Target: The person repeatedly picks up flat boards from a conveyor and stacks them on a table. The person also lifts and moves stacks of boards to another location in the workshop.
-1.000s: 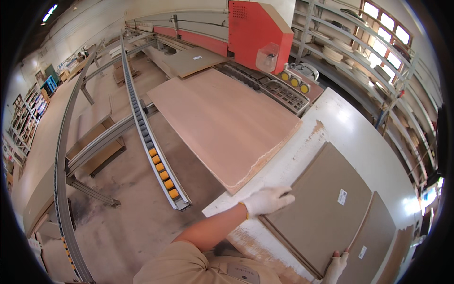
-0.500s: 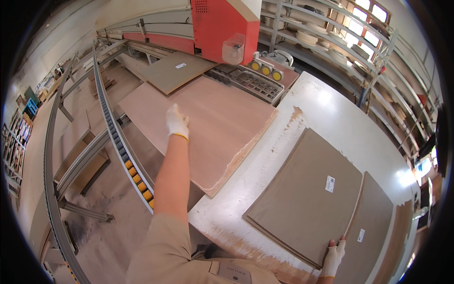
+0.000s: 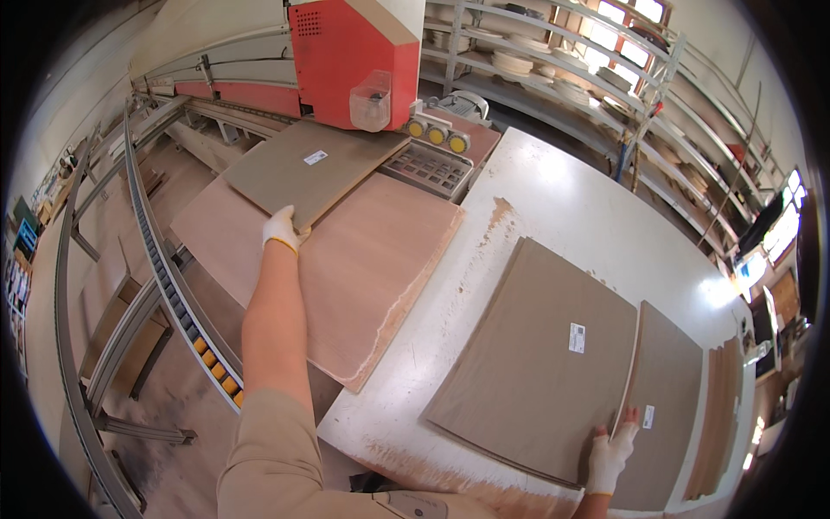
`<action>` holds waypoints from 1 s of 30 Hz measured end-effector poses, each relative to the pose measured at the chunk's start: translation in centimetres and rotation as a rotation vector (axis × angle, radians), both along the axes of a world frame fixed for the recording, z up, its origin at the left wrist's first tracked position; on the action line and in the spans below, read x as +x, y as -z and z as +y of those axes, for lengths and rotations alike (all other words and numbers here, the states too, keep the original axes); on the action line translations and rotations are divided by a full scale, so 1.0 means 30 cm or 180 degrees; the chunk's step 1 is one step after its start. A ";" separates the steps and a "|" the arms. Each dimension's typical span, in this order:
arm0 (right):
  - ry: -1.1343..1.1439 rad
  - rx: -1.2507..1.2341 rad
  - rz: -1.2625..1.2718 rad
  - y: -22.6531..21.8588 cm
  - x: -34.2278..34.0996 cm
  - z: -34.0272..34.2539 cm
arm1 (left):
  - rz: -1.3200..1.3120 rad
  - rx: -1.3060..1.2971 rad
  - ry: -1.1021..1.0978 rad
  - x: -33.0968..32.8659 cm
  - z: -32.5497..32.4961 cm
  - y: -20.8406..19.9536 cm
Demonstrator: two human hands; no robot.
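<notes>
Head view: my left arm extends forward, with the left hand (image 3: pixel 282 230) closed narrowly on the near corner of the grey-brown panel (image 3: pixel 294 173). My right hand (image 3: pixel 611 458), fingers forward, touches the panel stack (image 3: pixel 527 372) on the white tabletop (image 3: pixel 540 199); I cannot tell whether it grips. A clear box (image 3: pixel 370 105) fronts the red housing (image 3: pixel 350 56); its contents are indistinct. The shelf rack (image 3: pixel 450 52) carries pale round pieces (image 3: pixel 513 65). The panel is flat, bears a white label and partly overlaps the pinkish board (image 3: pixel 363 277).
</notes>
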State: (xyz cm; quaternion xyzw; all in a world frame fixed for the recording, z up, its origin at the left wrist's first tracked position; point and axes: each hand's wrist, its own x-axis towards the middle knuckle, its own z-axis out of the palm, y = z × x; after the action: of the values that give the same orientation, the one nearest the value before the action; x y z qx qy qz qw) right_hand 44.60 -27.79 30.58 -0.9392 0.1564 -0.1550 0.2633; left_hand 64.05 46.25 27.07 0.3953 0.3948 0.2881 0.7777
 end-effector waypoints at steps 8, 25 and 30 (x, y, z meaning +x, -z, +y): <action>-0.1645 0.2578 -0.0148 -0.140 0.349 0.460 | 0.0082 0.0204 0.0861 -0.060 -0.356 0.051; -0.1348 0.5949 0.0742 0.040 0.445 0.995 | -0.0497 -0.0004 0.1924 -0.555 -1.095 -0.114; -0.1236 0.6138 0.0320 0.007 0.266 0.651 | -0.1375 -0.0590 0.1533 -0.614 -0.960 -0.259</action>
State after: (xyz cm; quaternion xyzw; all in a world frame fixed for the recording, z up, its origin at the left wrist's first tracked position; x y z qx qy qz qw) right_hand 52.56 -8.27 30.36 -0.3369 0.0699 0.1251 0.9306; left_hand 45.63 17.45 34.83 0.3346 0.1406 0.1361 0.9218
